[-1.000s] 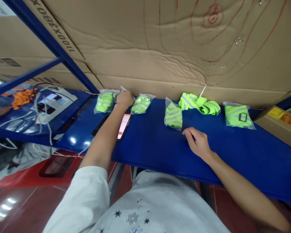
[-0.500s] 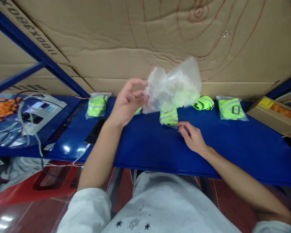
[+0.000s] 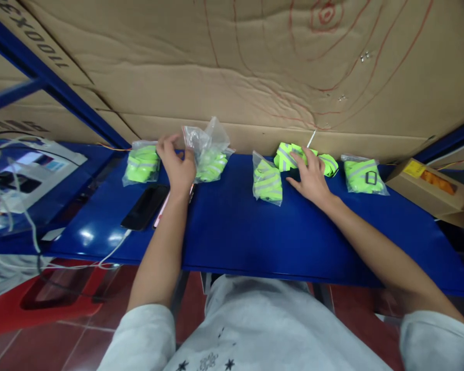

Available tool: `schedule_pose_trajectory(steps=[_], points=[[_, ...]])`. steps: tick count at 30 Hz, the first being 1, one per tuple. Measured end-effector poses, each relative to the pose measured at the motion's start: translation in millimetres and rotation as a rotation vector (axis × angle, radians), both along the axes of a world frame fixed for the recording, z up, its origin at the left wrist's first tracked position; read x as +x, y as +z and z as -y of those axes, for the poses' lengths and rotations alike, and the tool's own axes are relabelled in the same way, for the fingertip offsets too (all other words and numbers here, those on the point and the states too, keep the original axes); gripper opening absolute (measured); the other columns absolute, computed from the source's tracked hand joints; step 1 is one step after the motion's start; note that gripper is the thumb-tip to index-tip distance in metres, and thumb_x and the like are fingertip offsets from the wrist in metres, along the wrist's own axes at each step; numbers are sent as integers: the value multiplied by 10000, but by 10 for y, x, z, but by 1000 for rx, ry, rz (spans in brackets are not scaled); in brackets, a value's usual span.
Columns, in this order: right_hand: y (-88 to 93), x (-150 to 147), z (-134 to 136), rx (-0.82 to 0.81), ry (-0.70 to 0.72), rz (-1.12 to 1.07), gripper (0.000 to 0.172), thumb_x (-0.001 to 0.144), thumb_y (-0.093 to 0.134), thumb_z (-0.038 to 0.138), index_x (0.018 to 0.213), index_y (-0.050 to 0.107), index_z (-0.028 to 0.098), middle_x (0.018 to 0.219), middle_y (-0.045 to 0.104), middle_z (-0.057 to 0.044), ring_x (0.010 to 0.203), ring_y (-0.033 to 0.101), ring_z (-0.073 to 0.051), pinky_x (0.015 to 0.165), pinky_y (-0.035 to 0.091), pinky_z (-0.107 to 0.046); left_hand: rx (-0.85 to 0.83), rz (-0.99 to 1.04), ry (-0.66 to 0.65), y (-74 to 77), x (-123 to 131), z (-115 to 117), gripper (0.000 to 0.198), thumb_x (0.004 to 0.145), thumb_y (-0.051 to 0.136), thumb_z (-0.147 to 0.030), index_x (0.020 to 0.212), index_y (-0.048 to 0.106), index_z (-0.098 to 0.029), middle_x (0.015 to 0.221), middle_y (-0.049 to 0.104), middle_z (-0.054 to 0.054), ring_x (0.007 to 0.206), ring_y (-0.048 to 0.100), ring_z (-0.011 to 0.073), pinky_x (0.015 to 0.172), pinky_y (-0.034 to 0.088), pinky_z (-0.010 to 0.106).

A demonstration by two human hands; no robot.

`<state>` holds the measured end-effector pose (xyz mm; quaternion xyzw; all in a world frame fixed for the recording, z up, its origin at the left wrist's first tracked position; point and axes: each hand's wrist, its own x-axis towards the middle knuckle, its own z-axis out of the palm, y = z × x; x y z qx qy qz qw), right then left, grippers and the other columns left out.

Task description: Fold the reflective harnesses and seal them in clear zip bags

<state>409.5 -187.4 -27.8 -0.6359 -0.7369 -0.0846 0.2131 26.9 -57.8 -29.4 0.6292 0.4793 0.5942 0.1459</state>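
— Pinched in the left hand point(image 3: 178, 164): an empty clear bag point(image 3: 204, 137), lifted above the blue shelf point(image 3: 255, 232), just over a bagged strap point(image 3: 211, 166).

— And the right hand point(image 3: 310, 178)?

— Fingers spread flat on the loose neon-yellow reflective strap point(image 3: 290, 155) at the shelf's back edge, gripping nothing.

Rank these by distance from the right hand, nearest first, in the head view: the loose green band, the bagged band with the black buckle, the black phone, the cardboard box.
From the right hand:
1. Loose green band, under its fingers at the back.
2. Bagged band with the black buckle, just right.
3. Cardboard box, far right edge.
4. Black phone, far left, beyond the left hand.
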Motion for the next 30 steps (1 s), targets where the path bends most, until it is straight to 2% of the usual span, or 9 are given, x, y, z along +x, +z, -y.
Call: schedule_pose_trajectory(steps=[3, 6, 10, 12, 14, 17, 20, 26, 30], points=[[99, 8, -339, -143, -25, -13, 662, 911, 655, 316, 1547, 507, 205, 1578, 508, -205, 1379, 540, -442, 1128, 409, -658, 159, -166, 130, 87, 141, 194, 426, 956, 663, -427, 1304, 601, -190, 1575, 391, 129, 1528, 354, 328, 1262, 307, 610], [272, 9, -532, -111, -111, -92, 483, 933, 517, 214, 1400, 634, 181, 1250, 727, -190, 1090, 693, -382, 977, 519, -572, 256, -335, 30, 252, 436, 430, 386, 1000, 589, -406, 1319, 604, -189, 1592, 388, 178, 1513, 383, 349, 1237, 347, 598], [662, -36, -525, 107, 11, -619, 267, 919, 546, 275, 1119, 697, 186, 998, 750, -97, 862, 708, -259, 838, 577, -421, 173, -297, -356, 371, 1000, 682, 378, 1032, 538, -388, 1363, 553, -207, 1336, 619, 136, 1224, 632, 239, 1050, 539, 428], [875, -139, -390, 92, 128, -822, 232, 935, 576, 366, 1067, 682, 206, 909, 728, -54, 737, 686, -209, 710, 579, -359, 64, -130, -520, 337, 1297, 788, 691, 921, 716, -494, 1484, 418, -225, 1472, 536, 162, 1212, 644, 247, 928, 586, 372], [1051, -282, -191, 42, 258, -852, 253, 939, 615, 400, 1111, 679, 226, 995, 735, -47, 799, 707, -198, 737, 597, -350, -11, 44, -668, 282, 1522, 879, 997, 776, 858, -544, 1548, 296, -259, 1594, 405, 181, 1293, 611, 275, 908, 598, 361], [1164, -460, 101, -97, 565, -692, 531, 864, 768, 416, 1348, 616, 259, 1384, 658, -63, 1257, 651, -258, 1074, 557, -438, -35, 285, -695, 261, 1623, 959, 918, 732, 895, -530, 1450, 389, -265, 1521, 481, 148, 1308, 601, 270, 996, 577, 387], [1031, -494, 257, -212, 714, -577, 866, 830, 828, 486, 1570, 413, 309, 1610, 486, -76, 1476, 496, -289, 1230, 438, -489, -126, 455, -648, 340, 1479, 980, 664, 713, 910, -469, 1219, 549, -236, 1253, 646, 78, 1162, 659, 228, 1016, 564, 381], [265, -174, 481, -188, 207, -282, 856, 891, 739, 532, 1605, 351, 263, 1709, 287, -187, 1594, 288, -414, 1236, 270, -720, -509, 875, -548, 444, 879, 1174, 513, 638, 928, -381, 1043, 654, -228, 981, 737, 27, 824, 709, 181, 626, 595, 263], [-67, 225, 791, -316, 137, -330, 619, 969, 625, 499, 1517, 468, 256, 1578, 499, -169, 1492, 480, -358, 1208, 408, -626, -452, 882, -408, 411, 356, 1468, 391, 657, 935, -387, 922, 709, -207, 885, 759, 15, 709, 694, 156, 502, 546, 215]])
